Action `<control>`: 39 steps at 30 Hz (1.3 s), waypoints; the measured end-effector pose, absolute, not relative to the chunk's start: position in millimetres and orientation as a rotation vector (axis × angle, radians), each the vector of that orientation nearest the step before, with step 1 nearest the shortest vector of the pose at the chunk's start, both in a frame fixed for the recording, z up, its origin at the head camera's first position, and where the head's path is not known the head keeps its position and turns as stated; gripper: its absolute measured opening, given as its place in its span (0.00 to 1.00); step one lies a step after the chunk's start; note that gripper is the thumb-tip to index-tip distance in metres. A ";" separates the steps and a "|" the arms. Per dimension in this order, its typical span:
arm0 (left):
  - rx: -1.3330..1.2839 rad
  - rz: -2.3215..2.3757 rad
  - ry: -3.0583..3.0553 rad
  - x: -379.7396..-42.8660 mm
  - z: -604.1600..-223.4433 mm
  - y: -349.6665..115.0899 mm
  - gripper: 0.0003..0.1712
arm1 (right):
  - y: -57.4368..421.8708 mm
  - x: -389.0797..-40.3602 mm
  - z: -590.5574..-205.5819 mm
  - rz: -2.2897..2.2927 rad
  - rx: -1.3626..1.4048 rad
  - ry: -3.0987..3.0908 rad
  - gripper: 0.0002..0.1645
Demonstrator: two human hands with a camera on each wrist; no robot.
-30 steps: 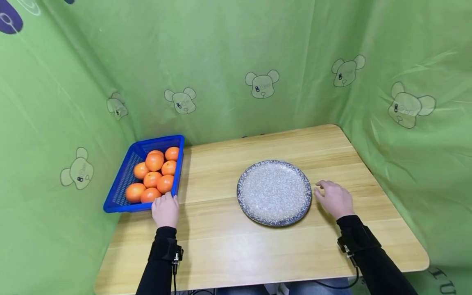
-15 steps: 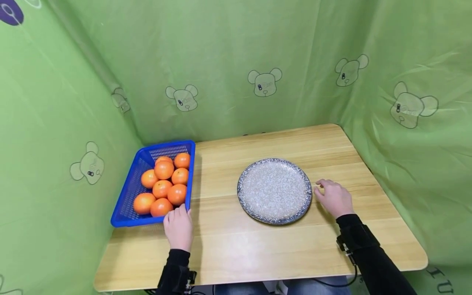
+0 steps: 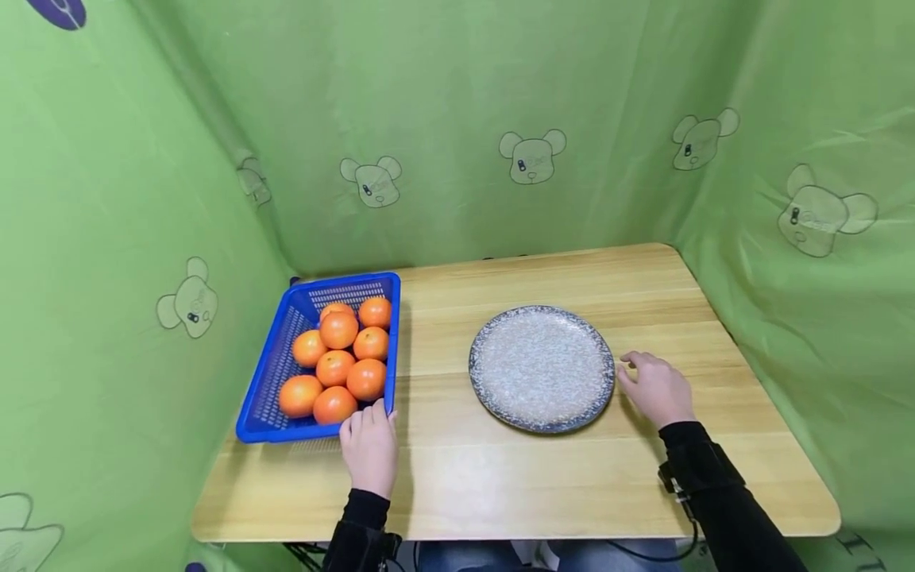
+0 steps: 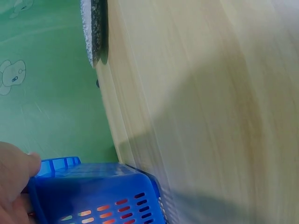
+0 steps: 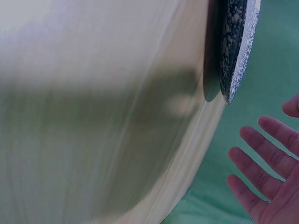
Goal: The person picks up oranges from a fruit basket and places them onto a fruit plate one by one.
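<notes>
My left hand [image 3: 370, 449] grips the near right corner of a blue plastic basket [image 3: 268, 367], its fingers over the rim. Several oranges [image 3: 338, 329] are piled inside, mostly toward the basket's right side. In the left wrist view the thumb and fingers pinch the rim of the blue basket [image 4: 93, 191], and orange shows through its slots. A round speckled grey plate [image 3: 542, 369] with a dark rim lies flat at mid-table. Just right of it hovers my right hand [image 3: 656, 389], holding nothing; the right wrist view shows its fingers [image 5: 254, 170] spread and loosely extended.
The light wooden table [image 3: 465, 492] carries the basket on the left and the plate right of centre. Green curtains [image 3: 457, 95] with bear prints enclose the back and both sides. Cables run from the wrist straps below the table's front edge.
The basket, held by my left hand, has moved right and toward the near edge with its oranges. The head view has shifted slightly. My right hand stays beside the plate.
</notes>
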State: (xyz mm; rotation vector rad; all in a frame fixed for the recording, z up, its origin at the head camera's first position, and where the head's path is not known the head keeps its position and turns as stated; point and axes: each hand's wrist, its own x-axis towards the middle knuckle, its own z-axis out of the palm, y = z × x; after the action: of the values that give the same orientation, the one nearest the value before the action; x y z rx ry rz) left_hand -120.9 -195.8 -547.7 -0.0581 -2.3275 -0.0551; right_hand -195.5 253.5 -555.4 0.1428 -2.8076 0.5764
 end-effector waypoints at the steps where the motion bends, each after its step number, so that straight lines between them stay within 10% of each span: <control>1: -0.063 -0.058 -2.336 -120.7 -547.2 -194.9 0.35 | 253.9 -194.6 -555.3 0.574 0.140 -2.809 0.17; 15: -0.069 -0.144 -2.471 -111.3 -525.2 -198.2 0.28 | 255.3 -191.4 -557.8 0.558 0.120 -2.789 0.17; 24: -0.163 -0.391 -2.931 -190.1 -435.6 -246.1 0.19 | 253.0 -194.0 -555.6 0.571 0.131 -2.774 0.17; 32: -0.221 -0.863 -3.483 -225.1 -430.8 -264.2 0.08 | 254.2 -188.6 -556.8 0.597 0.130 -2.787 0.17; 39: 0.151 -0.861 -3.613 -223.3 -438.7 -257.6 0.25 | 256.8 -186.8 -556.1 0.589 0.120 -2.800 0.18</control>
State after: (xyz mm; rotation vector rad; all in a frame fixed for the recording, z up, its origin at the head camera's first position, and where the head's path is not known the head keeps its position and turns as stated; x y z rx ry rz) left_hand -223.3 -257.6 -438.7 0.1505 -3.6129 -0.8608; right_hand -186.8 256.8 -556.1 0.1199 -2.8004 0.5886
